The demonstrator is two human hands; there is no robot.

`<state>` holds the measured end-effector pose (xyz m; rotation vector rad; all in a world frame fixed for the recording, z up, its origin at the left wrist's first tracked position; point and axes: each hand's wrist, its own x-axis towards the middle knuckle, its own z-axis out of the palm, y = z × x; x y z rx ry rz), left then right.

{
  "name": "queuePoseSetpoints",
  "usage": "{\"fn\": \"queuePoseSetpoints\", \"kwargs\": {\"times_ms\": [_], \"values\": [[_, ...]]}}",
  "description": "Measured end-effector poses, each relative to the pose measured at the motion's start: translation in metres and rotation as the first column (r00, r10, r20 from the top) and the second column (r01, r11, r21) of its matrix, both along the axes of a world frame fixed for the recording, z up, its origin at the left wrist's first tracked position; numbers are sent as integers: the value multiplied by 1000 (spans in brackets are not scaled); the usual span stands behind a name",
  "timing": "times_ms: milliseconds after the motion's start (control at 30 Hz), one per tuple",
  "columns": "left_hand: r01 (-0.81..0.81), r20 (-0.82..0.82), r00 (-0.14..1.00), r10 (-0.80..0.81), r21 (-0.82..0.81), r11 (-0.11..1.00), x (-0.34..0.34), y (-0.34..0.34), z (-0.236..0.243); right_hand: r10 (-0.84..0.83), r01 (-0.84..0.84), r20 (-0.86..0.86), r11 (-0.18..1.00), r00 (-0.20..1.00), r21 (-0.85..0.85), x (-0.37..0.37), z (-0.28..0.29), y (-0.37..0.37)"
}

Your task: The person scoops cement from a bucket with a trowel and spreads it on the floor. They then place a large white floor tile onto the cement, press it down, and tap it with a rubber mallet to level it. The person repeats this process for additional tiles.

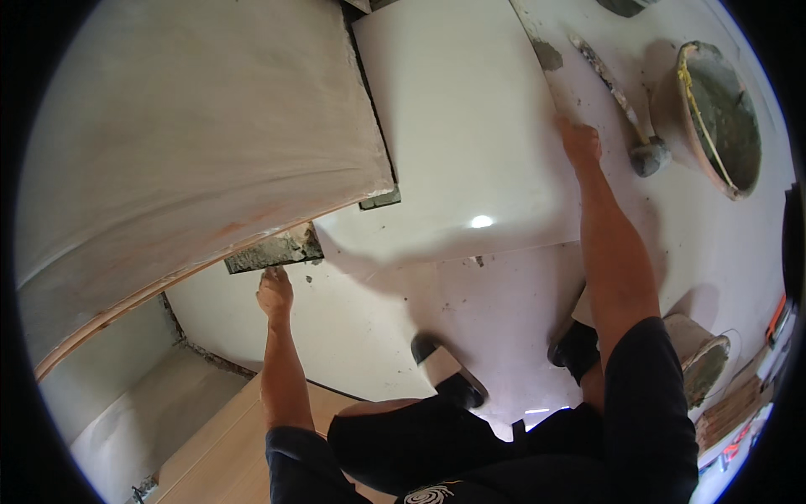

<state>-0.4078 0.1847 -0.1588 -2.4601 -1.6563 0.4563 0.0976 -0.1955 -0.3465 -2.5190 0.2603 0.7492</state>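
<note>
A large glossy white tile point(453, 101) lies on the floor in front of me, with further white tiles around it. My right hand point(581, 143) is at this tile's right edge. Its fingers are curled and slightly blurred, and whatever they may hold is hidden. On the left, my left hand point(274, 292) reaches to the near edge of a cut-out point(281, 250) showing rough grey mortar. Its fingers are bent together at that edge, their tips hard to make out. A mallet point(648, 157) with a mortar-smeared handle lies right of my right hand.
A large bucket point(687, 126) with grey mortar stands at the far right, a smaller bucket point(720, 346) at the near right. A covered, box-like block point(210, 109) fills the far left. Wood-toned boards point(201, 445) lie near left. My shoes point(449, 370) stand on the tiles.
</note>
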Motion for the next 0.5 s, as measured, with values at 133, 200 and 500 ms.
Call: {"fn": "queuePoseSetpoints", "kwargs": {"times_ms": [133,200,500], "values": [[45,186,982,-22,-117,992,-9,12,-36,29,-28,29,999,999,-47,-5,10,4],[91,276,959,-61,-98,991,-2,26,-86,37,-35,119,999,992,-18,-8,9,3],[-100,566,821,72,19,995,15,20,-180,-97,89,224,995,970,43,-24,30,11]]}}
